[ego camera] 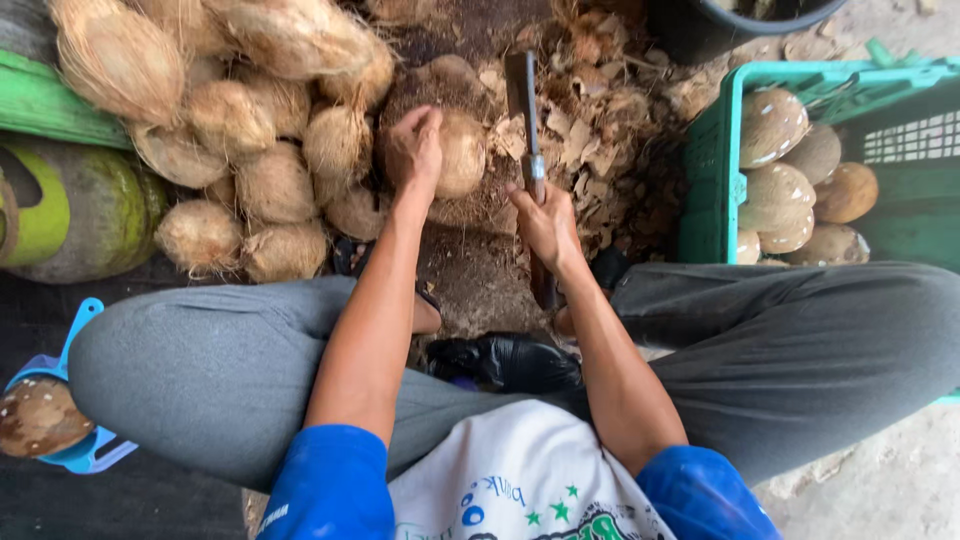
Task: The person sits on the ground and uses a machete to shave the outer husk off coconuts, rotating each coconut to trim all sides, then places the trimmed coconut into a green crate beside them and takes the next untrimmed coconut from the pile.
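My left hand [413,150] grips a husked, fibrous coconut [460,152] and steadies it on a round wooden block [452,222] between my knees. A cleaver [522,105] is held by its handle in my right hand [546,225], its dark blade pointing away from me and lying just right of the coconut. Both forearms reach forward over my grey trousers.
A pile of husked coconuts [250,120] lies at the left. A green crate [712,180] at the right holds peeled coconuts [790,170]. Husk chips [600,130] litter the ground ahead. A green gas cylinder [70,210] and a blue scoop [60,400] sit far left; a black tub [705,30] stands behind.
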A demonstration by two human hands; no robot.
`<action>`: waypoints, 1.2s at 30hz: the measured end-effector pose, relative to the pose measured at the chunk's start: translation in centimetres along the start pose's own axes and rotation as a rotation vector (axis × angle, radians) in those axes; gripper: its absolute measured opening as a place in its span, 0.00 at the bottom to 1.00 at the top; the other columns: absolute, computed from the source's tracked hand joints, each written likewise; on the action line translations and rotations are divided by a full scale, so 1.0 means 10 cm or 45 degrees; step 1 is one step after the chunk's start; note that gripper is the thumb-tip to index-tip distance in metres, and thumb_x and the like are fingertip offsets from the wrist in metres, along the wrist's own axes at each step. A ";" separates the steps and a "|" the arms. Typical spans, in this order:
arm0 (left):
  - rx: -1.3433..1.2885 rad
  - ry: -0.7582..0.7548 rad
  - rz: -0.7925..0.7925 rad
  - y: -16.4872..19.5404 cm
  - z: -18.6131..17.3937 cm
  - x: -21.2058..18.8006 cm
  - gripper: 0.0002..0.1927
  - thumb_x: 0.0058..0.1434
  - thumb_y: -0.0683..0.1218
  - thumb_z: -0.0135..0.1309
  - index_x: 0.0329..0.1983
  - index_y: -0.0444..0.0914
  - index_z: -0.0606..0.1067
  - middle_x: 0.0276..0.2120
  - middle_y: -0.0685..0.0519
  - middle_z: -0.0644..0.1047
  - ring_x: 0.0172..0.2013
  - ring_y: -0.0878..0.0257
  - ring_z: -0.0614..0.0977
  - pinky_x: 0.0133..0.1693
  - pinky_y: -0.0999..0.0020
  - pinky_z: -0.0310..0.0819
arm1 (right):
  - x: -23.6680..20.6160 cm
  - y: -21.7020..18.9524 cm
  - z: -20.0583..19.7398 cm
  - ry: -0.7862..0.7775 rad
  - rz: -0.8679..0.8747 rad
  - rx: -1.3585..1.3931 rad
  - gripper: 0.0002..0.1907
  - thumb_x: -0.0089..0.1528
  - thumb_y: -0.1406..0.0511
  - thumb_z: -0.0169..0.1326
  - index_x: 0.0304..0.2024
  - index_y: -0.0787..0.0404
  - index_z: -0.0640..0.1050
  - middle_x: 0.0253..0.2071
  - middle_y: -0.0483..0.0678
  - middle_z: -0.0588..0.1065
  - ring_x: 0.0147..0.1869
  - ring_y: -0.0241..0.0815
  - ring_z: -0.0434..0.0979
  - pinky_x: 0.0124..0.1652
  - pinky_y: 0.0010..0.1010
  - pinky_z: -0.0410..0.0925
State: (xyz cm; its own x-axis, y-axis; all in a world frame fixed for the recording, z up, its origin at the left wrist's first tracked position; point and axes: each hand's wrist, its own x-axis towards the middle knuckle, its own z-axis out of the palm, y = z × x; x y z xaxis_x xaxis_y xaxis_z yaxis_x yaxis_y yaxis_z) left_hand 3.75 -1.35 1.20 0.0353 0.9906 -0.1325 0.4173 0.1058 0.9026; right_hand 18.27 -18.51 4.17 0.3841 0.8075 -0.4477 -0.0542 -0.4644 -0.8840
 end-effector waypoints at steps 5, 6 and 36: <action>0.221 0.015 -0.482 0.14 0.07 0.04 0.24 0.68 0.64 0.48 0.29 0.44 0.80 0.23 0.57 0.75 0.24 0.63 0.73 0.28 0.63 0.64 | -0.13 -0.12 0.04 0.023 -0.264 0.024 0.19 0.68 0.55 0.55 0.26 0.54 0.67 0.18 0.40 0.67 0.17 0.31 0.64 0.18 0.29 0.63; 0.200 0.022 -0.500 0.17 0.09 0.04 0.22 0.66 0.64 0.49 0.29 0.45 0.80 0.23 0.58 0.76 0.23 0.64 0.73 0.27 0.63 0.64 | -0.15 -0.13 0.07 0.035 -0.306 -0.021 0.20 0.69 0.55 0.55 0.26 0.54 0.67 0.18 0.40 0.67 0.18 0.31 0.63 0.19 0.28 0.64; 0.211 0.067 -0.388 0.17 0.11 0.03 0.19 0.65 0.62 0.51 0.32 0.44 0.80 0.26 0.58 0.79 0.21 0.66 0.72 0.24 0.65 0.64 | -0.13 -0.01 0.22 -0.046 0.048 -0.413 0.23 0.66 0.51 0.56 0.23 0.56 0.68 0.20 0.39 0.73 0.19 0.33 0.65 0.21 0.32 0.65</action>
State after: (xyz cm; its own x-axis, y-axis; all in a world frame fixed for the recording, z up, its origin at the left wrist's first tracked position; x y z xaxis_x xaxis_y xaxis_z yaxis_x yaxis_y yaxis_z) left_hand 5.42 -1.00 2.24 -0.1586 0.9194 -0.3601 0.5434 0.3857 0.7456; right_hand 15.73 -18.65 4.56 0.3544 0.7973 -0.4885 0.2307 -0.5809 -0.7806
